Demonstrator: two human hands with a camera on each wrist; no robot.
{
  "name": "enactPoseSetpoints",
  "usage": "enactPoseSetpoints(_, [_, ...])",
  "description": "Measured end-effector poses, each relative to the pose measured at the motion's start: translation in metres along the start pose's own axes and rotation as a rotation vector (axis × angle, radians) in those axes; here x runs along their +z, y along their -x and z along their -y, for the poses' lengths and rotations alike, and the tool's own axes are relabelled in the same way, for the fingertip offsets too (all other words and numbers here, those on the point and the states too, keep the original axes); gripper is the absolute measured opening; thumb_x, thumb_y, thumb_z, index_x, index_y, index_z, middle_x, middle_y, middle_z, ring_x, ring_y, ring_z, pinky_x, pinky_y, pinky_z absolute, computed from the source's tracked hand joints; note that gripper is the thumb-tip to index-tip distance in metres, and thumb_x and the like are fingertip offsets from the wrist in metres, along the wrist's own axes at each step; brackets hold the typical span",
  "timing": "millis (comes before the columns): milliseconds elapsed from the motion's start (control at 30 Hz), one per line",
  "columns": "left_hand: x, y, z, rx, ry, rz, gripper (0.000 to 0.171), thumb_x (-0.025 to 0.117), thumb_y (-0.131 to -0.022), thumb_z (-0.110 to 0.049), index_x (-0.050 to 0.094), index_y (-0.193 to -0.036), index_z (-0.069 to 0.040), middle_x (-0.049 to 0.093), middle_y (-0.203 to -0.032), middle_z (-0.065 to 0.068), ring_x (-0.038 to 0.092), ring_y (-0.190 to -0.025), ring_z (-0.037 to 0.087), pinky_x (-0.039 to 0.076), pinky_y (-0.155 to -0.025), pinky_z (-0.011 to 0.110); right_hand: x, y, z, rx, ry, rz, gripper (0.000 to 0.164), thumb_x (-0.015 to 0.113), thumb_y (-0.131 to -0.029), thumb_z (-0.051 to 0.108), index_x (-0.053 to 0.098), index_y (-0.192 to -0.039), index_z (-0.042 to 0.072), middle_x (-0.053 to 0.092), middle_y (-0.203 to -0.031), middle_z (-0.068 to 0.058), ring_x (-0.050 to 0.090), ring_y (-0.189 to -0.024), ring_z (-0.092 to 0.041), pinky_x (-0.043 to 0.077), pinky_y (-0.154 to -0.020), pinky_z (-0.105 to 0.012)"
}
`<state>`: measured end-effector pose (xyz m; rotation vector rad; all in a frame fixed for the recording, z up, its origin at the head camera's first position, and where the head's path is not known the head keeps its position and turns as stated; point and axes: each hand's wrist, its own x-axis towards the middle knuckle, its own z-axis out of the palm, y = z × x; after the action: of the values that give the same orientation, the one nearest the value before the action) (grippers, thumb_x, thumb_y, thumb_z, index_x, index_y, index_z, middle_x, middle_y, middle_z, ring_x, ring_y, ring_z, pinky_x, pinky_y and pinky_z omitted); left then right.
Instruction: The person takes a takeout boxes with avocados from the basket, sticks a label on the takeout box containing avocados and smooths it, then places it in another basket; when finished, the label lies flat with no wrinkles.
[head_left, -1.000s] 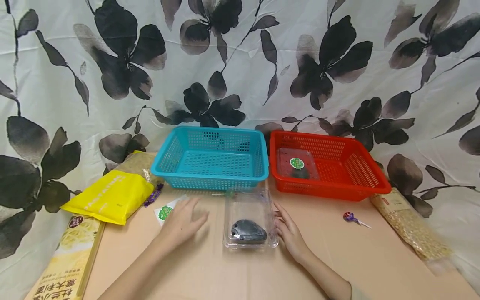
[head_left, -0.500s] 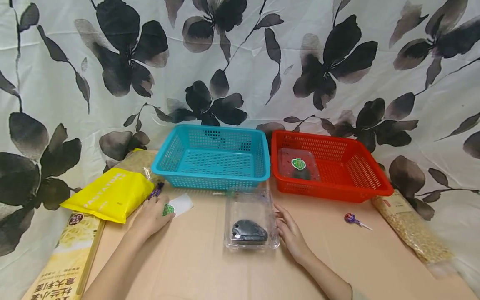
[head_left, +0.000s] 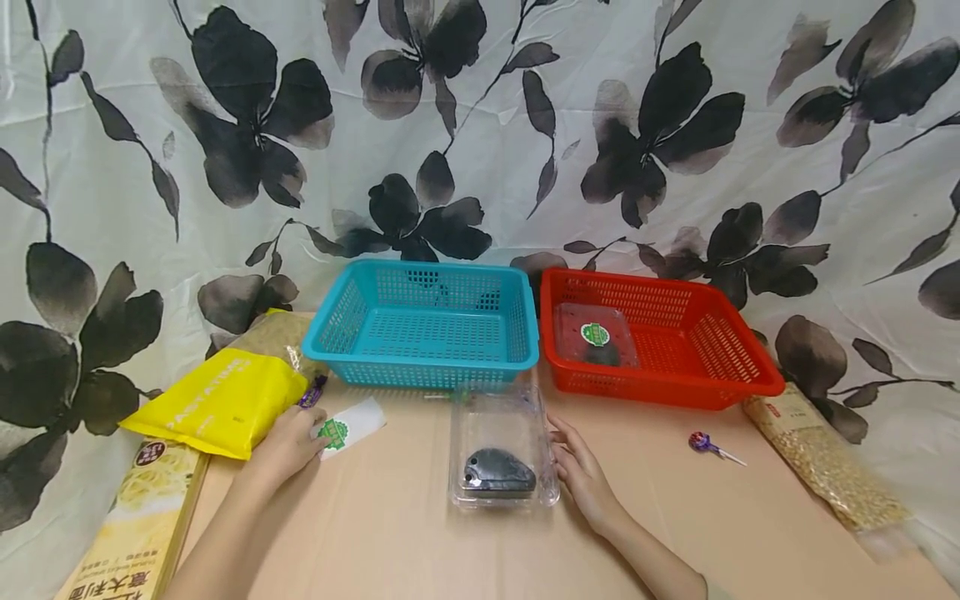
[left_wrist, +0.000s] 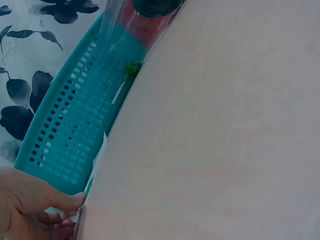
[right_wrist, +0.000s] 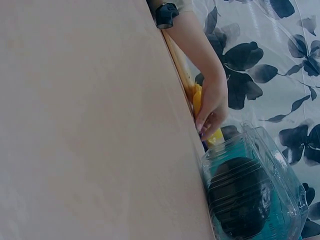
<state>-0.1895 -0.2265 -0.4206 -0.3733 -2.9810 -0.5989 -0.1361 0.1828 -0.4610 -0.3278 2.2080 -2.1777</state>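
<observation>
Likely peel step: my left hand (head_left: 288, 447) pinches white paper (head_left: 365, 422) with round green sticker (head_left: 333, 432) toward left edge of desk (head_left: 390, 533), right hand (head_left: 585, 475), fingers loose, touches clear plastic box (head_left: 498, 435) mid-desk; next needs clean lift.

Left forearm (head_left: 225, 525): bare, slanting toward the left edge of the desk (head_left: 405, 533) | left hand (head_left: 285, 442): fingers curled, thumb tip meeting fingertips in a pinch | right forearm (head_left: 648, 542): bare below a pale sleeve (head_left: 716, 591), angled inward | right hand (head_left: 583, 475): fingers extended, slightly bent, pointing toward the far edge
</observation>
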Motion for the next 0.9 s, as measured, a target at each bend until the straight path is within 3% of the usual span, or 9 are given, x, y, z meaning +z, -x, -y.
enactPoseSetpoints(100, [0.003,-0.001,0.003,0.004,0.022,-0.037,0.020,0.069,-0.071,-0.004,0.061,-0.088,0.004,0.057,-0.076,0.014,0.051,-0.073,0.027,0.043,-0.068,0.040,0.000,0.001,0.000,-0.001,0.005,0.000,0.044,0.038,-0.095,0.017,0.029,-0.137,0.010,0.039,-0.118,-0.020,0.049,-0.102,-0.021,0.046,-0.080,-0.020])
enactPoseSetpoints(233, [0.005,-0.002,0.006,0.014,0.064,-0.085,0.012,0.066,-0.071,0.002,0.059,-0.080,-0.002,0.047,-0.064,0.003,0.042,-0.064,0.017,0.033,-0.058,0.030,0.000,0.002,-0.001,-0.006,0.009,-0.002,0.044,0.038,-0.094,0.017,0.029,-0.137,0.008,0.039,-0.117,-0.020,0.050,-0.099,-0.020,0.046,-0.079,-0.021])
enactPoseSetpoints(500, [-0.003,-0.006,-0.002,-0.012,0.230,-0.146,0.026,0.063,-0.078,-0.002,0.062,-0.103,0.005,0.064,-0.083,0.010,0.060,-0.075,0.020,0.049,-0.069,0.035,-0.001,0.001,0.002,-0.052,0.017,-0.016,0.044,0.037,-0.095,0.010,0.026,-0.136,0.003,0.038,-0.113,-0.020,0.050,-0.085,-0.010,0.047,-0.069,-0.019])
enactPoseSetpoints(700, [-0.025,-0.003,-0.028,-0.036,0.401,-0.132,0.030,0.063,-0.082,-0.018,0.062,-0.110,-0.006,0.066,-0.096,0.008,0.062,-0.085,0.018,0.049,-0.071,0.021,-0.004,-0.006,0.022,-0.143,0.106,-0.118,0.045,0.038,-0.090,-0.004,0.030,-0.133,0.002,0.042,-0.110,-0.022,0.051,-0.078,-0.016,0.048,-0.066,-0.022])
enactPoseSetpoints(800, [-0.035,-0.003,-0.047,-0.001,0.487,-0.146,0.030,0.064,-0.082,-0.021,0.063,-0.109,-0.007,0.067,-0.094,0.006,0.063,-0.084,0.012,0.048,-0.071,0.014,-0.005,-0.010,0.037,-0.182,0.142,-0.171,0.048,0.038,-0.086,-0.011,0.032,-0.131,0.003,0.043,-0.109,-0.018,0.050,-0.081,-0.020,0.047,-0.072,-0.020])
enactPoseSetpoints(900, [-0.043,-0.006,-0.069,0.050,0.596,-0.150,0.030,0.064,-0.081,-0.021,0.063,-0.108,-0.006,0.066,-0.095,0.007,0.062,-0.084,0.009,0.048,-0.072,0.015,-0.004,-0.013,0.055,-0.273,0.162,-0.165,0.046,0.041,-0.085,-0.011,0.033,-0.129,0.001,0.044,-0.108,-0.012,0.048,-0.087,-0.019,0.045,-0.076,-0.016])
